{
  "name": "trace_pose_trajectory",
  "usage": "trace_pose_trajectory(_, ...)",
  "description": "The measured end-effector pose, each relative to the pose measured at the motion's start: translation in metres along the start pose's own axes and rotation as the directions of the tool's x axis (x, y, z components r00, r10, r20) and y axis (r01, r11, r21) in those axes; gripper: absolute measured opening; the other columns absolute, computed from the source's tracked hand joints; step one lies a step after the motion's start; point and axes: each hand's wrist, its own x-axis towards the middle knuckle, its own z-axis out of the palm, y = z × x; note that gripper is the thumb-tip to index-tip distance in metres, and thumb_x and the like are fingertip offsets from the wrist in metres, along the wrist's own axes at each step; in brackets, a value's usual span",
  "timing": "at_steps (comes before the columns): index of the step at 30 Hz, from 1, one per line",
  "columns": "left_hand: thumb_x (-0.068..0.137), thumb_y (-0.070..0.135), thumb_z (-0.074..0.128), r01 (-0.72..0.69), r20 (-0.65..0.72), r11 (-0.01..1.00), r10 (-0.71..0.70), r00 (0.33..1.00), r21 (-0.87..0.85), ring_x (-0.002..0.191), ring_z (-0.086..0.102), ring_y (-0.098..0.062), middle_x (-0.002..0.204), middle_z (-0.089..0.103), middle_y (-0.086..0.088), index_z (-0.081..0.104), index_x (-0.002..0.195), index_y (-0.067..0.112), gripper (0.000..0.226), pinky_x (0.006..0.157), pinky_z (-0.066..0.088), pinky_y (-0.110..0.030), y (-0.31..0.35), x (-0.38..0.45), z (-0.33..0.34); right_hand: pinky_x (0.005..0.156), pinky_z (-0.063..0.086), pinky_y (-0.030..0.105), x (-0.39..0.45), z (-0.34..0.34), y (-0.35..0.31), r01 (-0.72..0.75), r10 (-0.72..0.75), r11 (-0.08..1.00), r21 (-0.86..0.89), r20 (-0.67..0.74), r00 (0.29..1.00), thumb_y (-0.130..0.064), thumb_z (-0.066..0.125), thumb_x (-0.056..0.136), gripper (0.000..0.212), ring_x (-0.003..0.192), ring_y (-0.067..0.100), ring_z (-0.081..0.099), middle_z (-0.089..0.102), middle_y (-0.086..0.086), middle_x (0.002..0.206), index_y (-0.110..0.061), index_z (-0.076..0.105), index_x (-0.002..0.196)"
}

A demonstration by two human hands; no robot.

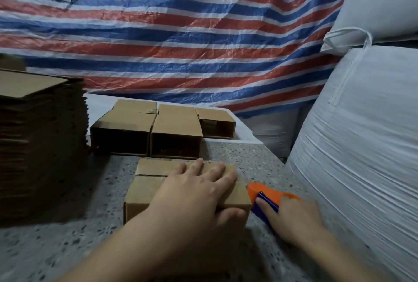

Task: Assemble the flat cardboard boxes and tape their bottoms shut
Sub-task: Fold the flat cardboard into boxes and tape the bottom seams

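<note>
striped red, white and blue tarpaulin (181, 32) is hung behind a speckled stone worktop (67, 236), with big white sacks (362, 145) crowding its right edge. a tall stack of flat cardboard boxes (40, 141) is kept at the left, and three assembled boxes (158, 127) are laid on their sides further back. the box being worked on (149, 186) sits near the front edge, its bottom flaps folded up and pinned by the left hand (199, 191), fingers spread flat and thumb hooked over the near edge. an orange and blue tape dispenser (267, 200) is gripped by the right hand (296, 218) just beside the box's right end. the seam could be taped crooked or gapped if pressure is eased and the flaps spring open, and the fingers lie in the tape's likely path.
</note>
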Motion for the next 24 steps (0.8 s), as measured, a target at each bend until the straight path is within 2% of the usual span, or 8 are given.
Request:
trace_pose_trajectory(3,0.089,0.075,0.02,0.003,0.009,1.0,-0.003,1.0,0.004,0.151,0.001,-0.026,0.164,-0.004,0.012,-0.009,0.15,0.046,0.074,0.12,0.004,-0.048,0.001,0.001,0.0,0.083,0.049,0.041,0.0,-0.047,-0.009,0.035,0.011,0.897,0.441,-0.101,0.995,-0.085,0.005,0.079,0.09,0.089,0.019,0.066,0.071,0.001,0.095,-0.02,0.064,0.097)
trace_pose_trajectory(5,0.09,0.074,0.021,0.003,0.024,1.0,-0.003,1.0,0.003,0.151,0.0,-0.025,0.164,-0.005,0.012,-0.009,0.15,0.045,0.074,0.12,0.004,-0.048,0.001,0.001,-0.001,0.068,0.054,0.038,-0.001,-0.077,-0.019,-0.087,-0.045,0.539,0.838,0.131,0.99,-0.089,0.016,0.072,0.092,0.072,0.019,0.068,0.072,0.004,0.076,-0.014,0.066,0.088)
trace_pose_trajectory(6,0.09,0.074,0.021,0.002,0.032,1.0,-0.002,0.999,0.004,0.151,0.0,-0.025,0.164,-0.005,0.012,-0.009,0.151,0.045,0.074,0.121,0.004,-0.048,0.001,0.002,-0.002,0.062,0.054,0.034,-0.002,-0.087,-0.025,-0.206,-0.142,0.402,0.892,0.283,0.948,-0.088,0.022,0.071,0.09,0.066,0.019,0.07,0.074,0.005,0.073,-0.012,0.068,0.088)
trace_pose_trajectory(9,0.091,0.073,0.022,0.003,0.043,1.0,-0.003,0.999,0.011,0.151,-0.001,-0.025,0.164,-0.005,0.011,-0.009,0.151,0.044,0.074,0.122,0.004,-0.048,0.001,0.001,-0.004,0.052,0.046,0.025,-0.014,-0.091,-0.041,-0.352,-0.342,0.218,0.91,0.409,0.846,-0.078,0.039,0.085,0.072,0.057,0.015,0.063,0.068,0.004,0.066,-0.013,0.068,0.08)
trace_pose_trajectory(15,0.09,0.074,0.02,0.0,-0.005,1.0,0.0,1.0,0.02,0.151,0.004,-0.026,0.165,0.001,0.009,-0.005,0.153,0.04,0.076,0.121,0.006,-0.048,0.002,-0.001,-0.002,0.05,0.034,0.026,-0.02,-0.072,-0.054,-0.356,-0.33,-0.07,0.932,0.315,0.89,-0.04,0.055,0.099,0.032,0.052,0.013,0.045,0.049,0.001,0.059,-0.013,0.068,0.089)
trace_pose_trajectory(19,0.089,0.074,0.018,-0.01,-0.039,1.0,0.011,0.999,0.024,0.151,0.008,-0.026,0.165,0.005,0.007,-0.002,0.153,0.039,0.075,0.121,0.01,-0.048,0.002,-0.001,0.0,0.078,0.055,0.039,-0.031,-0.062,-0.069,-0.374,-0.299,-0.237,0.896,0.3,0.906,-0.049,0.054,0.096,0.035,0.086,0.023,0.073,0.077,0.008,0.093,-0.025,0.079,0.103)
trace_pose_trajectory(21,0.089,0.074,0.019,-0.009,-0.054,1.0,0.01,0.999,0.027,0.15,0.01,-0.026,0.165,0.007,0.007,0.001,0.154,0.038,0.076,0.12,0.011,-0.047,0.003,-0.002,0.001,0.09,0.055,0.046,-0.038,-0.056,-0.076,-0.417,-0.251,-0.323,0.85,0.348,0.903,-0.058,0.055,0.092,0.038,0.1,0.03,0.073,0.077,0.011,0.103,-0.031,0.078,0.105)
trace_pose_trajectory(24,0.091,0.073,0.021,-0.004,-0.063,1.0,0.005,0.998,0.022,0.15,0.011,-0.027,0.164,0.009,0.007,0.002,0.154,0.037,0.076,0.12,0.011,-0.047,0.003,-0.003,0.002,0.063,0.059,0.037,-0.045,-0.047,-0.086,-0.46,-0.195,-0.434,0.775,0.418,0.887,-0.055,0.058,0.092,0.037,0.084,0.029,0.076,0.078,0.012,0.094,-0.027,0.078,0.106)
